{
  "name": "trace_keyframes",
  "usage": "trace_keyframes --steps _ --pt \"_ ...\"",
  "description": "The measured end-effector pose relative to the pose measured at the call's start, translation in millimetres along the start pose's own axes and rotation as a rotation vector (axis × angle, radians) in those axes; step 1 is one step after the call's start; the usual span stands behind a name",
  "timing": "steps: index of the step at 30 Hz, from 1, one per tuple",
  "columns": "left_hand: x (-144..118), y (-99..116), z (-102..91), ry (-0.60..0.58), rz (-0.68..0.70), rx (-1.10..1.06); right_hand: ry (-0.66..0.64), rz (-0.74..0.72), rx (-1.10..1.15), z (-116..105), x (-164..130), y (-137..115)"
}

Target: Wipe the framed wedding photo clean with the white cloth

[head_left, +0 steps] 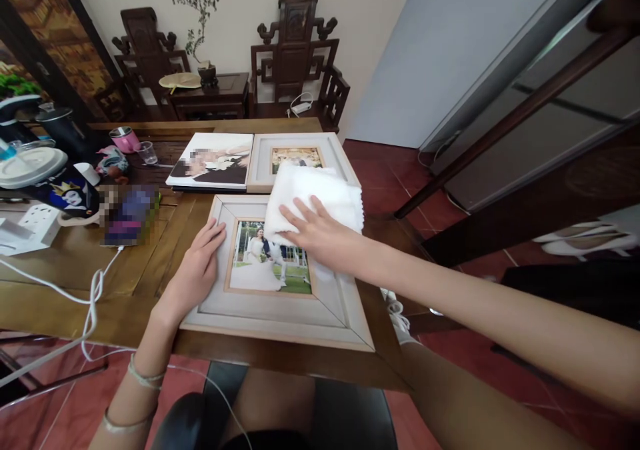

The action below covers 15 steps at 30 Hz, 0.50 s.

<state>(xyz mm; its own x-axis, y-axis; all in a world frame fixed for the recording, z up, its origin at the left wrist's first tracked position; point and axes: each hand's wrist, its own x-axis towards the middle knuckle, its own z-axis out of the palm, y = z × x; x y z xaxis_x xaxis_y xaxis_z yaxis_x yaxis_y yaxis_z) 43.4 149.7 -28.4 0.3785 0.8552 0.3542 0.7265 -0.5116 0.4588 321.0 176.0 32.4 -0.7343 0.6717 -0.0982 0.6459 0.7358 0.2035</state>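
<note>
A light wooden picture frame [280, 327] with a wedding photo [270, 260] in its middle lies flat near the front edge of the table. On its left side rests my left hand [197, 263], fingers stretched out over the border. My right hand [320, 233] lies flat on a folded white cloth [317, 190], pressing it against the upper right part of the frame. The cloth hides that corner and part of the photo. Its far side overlaps a second picture frame [263, 150] behind.
A photo panel [210, 160] lies beside the second frame. At the left are a large lidded cup [55, 183], a pink mug [125, 140], a clear plastic cup [147, 153], a blurred-out phone [130, 217] and a white cable [95, 297]. Carved chairs [297, 43] stand by the wall.
</note>
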Motion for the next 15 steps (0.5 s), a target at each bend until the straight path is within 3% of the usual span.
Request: trace_keyframes --steps 3,8,11,15 --pt "0 0 1.0 0.01 0.0 0.01 -0.077 -0.068 0.059 -15 -19 -20" --pt "0 2 0.5 0.006 -0.006 0.019 -0.357 -0.241 0.321 -49 -51 -57" --pt "0 2 -0.2 0.0 0.0 0.018 -0.345 -0.279 0.336 -56 -56 -71" --pt "-1 1 -0.5 -0.004 0.012 0.019 -0.266 -0.194 0.265 -40 -38 -71"
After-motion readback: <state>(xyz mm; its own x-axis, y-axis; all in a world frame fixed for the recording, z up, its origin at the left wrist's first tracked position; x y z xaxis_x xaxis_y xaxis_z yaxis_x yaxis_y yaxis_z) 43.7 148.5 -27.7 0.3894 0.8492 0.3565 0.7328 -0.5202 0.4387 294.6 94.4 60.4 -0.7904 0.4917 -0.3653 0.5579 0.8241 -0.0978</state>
